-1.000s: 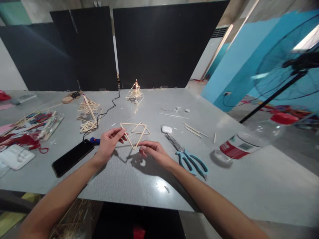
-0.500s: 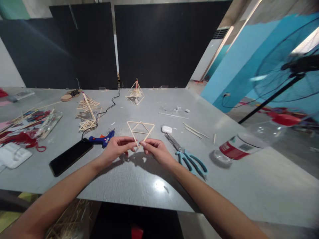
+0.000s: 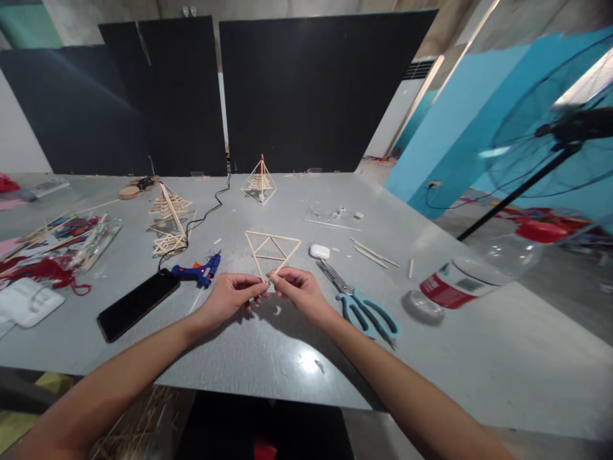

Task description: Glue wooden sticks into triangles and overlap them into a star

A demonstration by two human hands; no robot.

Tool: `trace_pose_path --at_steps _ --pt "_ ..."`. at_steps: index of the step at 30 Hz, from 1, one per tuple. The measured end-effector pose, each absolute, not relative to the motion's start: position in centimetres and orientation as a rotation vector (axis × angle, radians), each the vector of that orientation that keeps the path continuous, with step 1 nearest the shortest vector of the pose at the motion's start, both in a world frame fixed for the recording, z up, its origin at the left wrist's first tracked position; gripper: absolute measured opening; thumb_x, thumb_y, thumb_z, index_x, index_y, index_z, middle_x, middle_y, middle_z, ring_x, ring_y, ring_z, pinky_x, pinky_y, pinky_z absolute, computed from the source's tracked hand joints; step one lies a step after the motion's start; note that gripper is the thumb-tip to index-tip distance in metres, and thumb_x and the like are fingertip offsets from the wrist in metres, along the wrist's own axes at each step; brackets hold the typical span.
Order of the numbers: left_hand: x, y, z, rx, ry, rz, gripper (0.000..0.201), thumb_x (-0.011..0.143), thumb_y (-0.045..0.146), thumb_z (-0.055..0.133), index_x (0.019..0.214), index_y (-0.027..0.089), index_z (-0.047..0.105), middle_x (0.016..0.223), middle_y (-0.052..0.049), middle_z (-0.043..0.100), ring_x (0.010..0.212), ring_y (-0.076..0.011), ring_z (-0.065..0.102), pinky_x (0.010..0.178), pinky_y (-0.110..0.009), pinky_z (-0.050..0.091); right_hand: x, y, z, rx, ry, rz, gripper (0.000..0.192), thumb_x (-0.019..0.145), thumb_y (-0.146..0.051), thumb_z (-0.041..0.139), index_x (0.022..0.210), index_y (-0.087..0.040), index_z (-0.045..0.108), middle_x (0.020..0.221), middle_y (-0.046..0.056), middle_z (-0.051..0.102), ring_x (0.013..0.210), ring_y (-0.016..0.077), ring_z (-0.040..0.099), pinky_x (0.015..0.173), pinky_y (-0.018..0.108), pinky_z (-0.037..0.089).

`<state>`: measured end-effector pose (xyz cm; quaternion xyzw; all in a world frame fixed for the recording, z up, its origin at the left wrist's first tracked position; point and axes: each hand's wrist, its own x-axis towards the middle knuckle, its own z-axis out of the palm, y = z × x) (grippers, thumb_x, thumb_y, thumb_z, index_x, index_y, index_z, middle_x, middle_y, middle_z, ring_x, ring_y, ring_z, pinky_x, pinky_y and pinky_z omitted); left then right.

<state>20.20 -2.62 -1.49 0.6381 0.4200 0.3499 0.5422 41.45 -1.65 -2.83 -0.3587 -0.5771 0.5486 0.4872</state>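
Both my hands pinch the near corner of a triangular frame of thin wooden sticks (image 3: 273, 236), which has a smaller triangle of sticks inside it. My left hand (image 3: 238, 295) grips the corner from the left, fingers closed. From the right, my right hand (image 3: 301, 291) holds the same corner between thumb and fingers. Left of my left hand lies a blue glue gun (image 3: 198, 271) with a small red light. Beside my right hand are scissors with light blue handles (image 3: 361, 303) and a small white case (image 3: 319, 252).
A black phone (image 3: 138, 305) lies at left, near a stick structure (image 3: 170, 217). Another stick pyramid (image 3: 261, 182) stands at the back. Loose sticks (image 3: 373, 252) and a plastic bottle (image 3: 472, 278) are at right. Craft scraps (image 3: 62, 249) crowd the far left.
The stick triangle has tilted a little, its far side now sloping down to the right and its inner triangle showing more openly. Both hands still hold its near corner.
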Motion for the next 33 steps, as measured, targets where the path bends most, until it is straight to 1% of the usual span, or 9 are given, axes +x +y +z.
trace_pose_path --at_steps 8,10,14,18,21,25,30,33 --pt "20.0 -2.5 -1.7 1.608 1.029 0.819 0.029 0.109 0.042 0.071 0.108 0.014 0.072 0.095 -0.002 0.074 0.074 -0.0133 0.069 0.068 -0.028 0.062 40.9 -1.8 -3.2 -0.867 -1.410 1.252 0.044 0.078 -0.068 0.086 0.082 -0.024 0.082 0.079 0.005 0.075 0.060 0.0137 0.055 0.057 0.031 0.045" --pt "19.9 -2.5 -1.6 1.642 1.043 0.823 0.029 0.109 0.042 0.071 0.107 0.014 0.072 0.095 -0.002 0.074 0.075 -0.0137 0.070 0.070 -0.029 0.062 41.0 -1.8 -3.1 -0.870 -1.404 1.232 0.042 0.078 -0.066 0.087 0.083 -0.024 0.083 0.076 0.004 0.073 0.059 0.0136 0.054 0.056 0.031 0.044" --pt "19.5 -2.2 -1.5 1.705 1.089 0.832 0.028 0.108 0.042 0.072 0.106 0.014 0.073 0.098 -0.003 0.074 0.082 -0.0156 0.072 0.075 -0.032 0.064 41.8 -1.3 -2.8 -0.884 -1.328 1.135 0.043 0.083 -0.064 0.084 0.100 -0.025 0.084 0.059 -0.003 0.058 0.054 0.0133 0.048 0.054 0.031 0.039" --pt "19.0 -1.6 -1.7 1.751 1.132 0.852 0.027 0.108 0.041 0.072 0.110 0.015 0.073 0.105 -0.005 0.075 0.089 -0.0176 0.073 0.081 -0.035 0.065 42.8 -0.4 -2.8 -0.885 -1.205 1.018 0.049 0.089 -0.068 0.079 0.105 -0.022 0.079 0.058 -0.007 0.052 0.052 0.0110 0.044 0.053 0.029 0.036" --pt "18.9 -1.4 -1.8 1.782 1.133 0.847 0.026 0.108 0.040 0.072 0.112 0.015 0.073 0.107 -0.005 0.075 0.091 -0.0180 0.074 0.082 -0.035 0.066 43.1 0.1 -3.1 -0.889 -1.169 0.988 0.045 0.096 -0.062 0.077 0.103 -0.019 0.074 0.062 -0.009 0.053 0.052 0.0090 0.045 0.052 0.025 0.039" --pt "18.8 -1.5 -1.9 1.807 1.120 0.832 0.026 0.108 0.041 0.072 0.111 0.015 0.073 0.106 -0.005 0.075 0.089 -0.0175 0.073 0.081 -0.035 0.065 43.4 0.7 -3.6 -0.891 -1.138 0.993 0.036 0.104 -0.053 0.072 0.103 -0.017 0.070 0.068 -0.008 0.055 0.052 0.0076 0.046 0.051 0.023 0.043" --pt "18.7 -1.4 -2.1 1.812 1.131 0.857 0.025 0.108 0.040 0.071 0.111 0.016 0.073 0.107 -0.005 0.075 0.089 -0.0171 0.073 0.081 -0.034 0.065 43.7 1.2 -3.8 -0.891 -1.103 1.020 0.037 0.105 -0.054 0.071 0.104 -0.017 0.070 0.070 -0.008 0.055 0.051 0.0068 0.044 0.050 0.022 0.041" --pt "18.6 -1.2 -2.2 1.812 1.132 0.872 0.025 0.108 0.040 0.071 0.111 0.016 0.073 0.107 -0.005 0.075 0.089 -0.0170 0.073 0.080 -0.034 0.065 43.8 1.3 -4.1 -0.898 -1.103 1.032 0.036 0.106 -0.052 0.070 0.102 -0.017 0.069 0.072 -0.007 0.058 0.052 0.0070 0.046 0.051 0.022 0.044"
